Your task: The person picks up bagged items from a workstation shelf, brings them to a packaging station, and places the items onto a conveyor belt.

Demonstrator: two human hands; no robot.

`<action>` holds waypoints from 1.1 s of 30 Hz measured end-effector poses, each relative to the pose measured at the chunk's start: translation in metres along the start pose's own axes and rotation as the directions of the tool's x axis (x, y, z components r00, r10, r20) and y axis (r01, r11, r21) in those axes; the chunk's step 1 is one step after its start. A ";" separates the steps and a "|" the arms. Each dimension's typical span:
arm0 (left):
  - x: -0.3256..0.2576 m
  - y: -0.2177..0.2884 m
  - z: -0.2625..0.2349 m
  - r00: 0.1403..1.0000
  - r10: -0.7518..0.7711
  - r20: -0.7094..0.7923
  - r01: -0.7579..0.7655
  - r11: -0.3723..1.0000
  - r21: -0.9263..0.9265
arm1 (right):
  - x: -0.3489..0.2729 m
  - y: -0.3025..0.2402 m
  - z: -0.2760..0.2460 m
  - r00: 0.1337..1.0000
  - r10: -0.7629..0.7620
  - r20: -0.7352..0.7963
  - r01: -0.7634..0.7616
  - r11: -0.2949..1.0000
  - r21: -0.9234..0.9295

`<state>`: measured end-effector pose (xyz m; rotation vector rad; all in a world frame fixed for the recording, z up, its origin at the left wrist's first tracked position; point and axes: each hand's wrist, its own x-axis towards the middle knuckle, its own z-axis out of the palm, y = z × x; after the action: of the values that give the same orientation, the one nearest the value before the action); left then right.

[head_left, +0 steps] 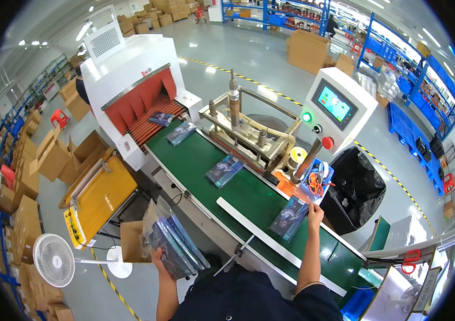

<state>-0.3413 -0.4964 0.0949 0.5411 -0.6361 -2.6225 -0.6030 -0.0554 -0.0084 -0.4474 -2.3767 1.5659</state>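
A stack of flat dark packages in clear plastic film is gripped by my left hand, left of my body and beside the conveyor. My right hand reaches over the green conveyor belt. Its fingers are closed in a pinch at the upper right corner of a dark, film-wrapped flat package lying on the belt. Further up the belt are two similar packages, a middle one and a farther one. Another package lies at the mouth of the white machine.
A white machine with red curtain strips stands at the belt's far end. Beside the belt are a metal sealing frame, a control panel, a blue bin with orange scissors and a black-bagged bin. A white rail crosses the belt.
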 end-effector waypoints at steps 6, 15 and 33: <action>-0.022 -0.018 0.000 0.992 -0.123 -0.017 0.123 0.992 -0.029 | 0.007 0.061 0.041 0.948 0.107 -0.300 -0.202 0.929 -0.309; -0.020 -0.034 0.011 0.952 -0.306 -0.007 0.306 0.952 0.030 | -0.010 0.036 0.055 0.929 0.144 -0.341 -0.256 0.915 -0.313; -0.028 -0.057 0.018 0.918 -0.397 -0.020 0.376 0.852 0.364 | -0.159 -0.201 0.068 0.426 -0.235 0.874 -0.088 0.950 0.298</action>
<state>-0.3416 -0.4304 0.0887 0.7768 -1.1510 -2.9150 -0.5052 -0.2500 0.1430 0.8349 -2.6091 2.5064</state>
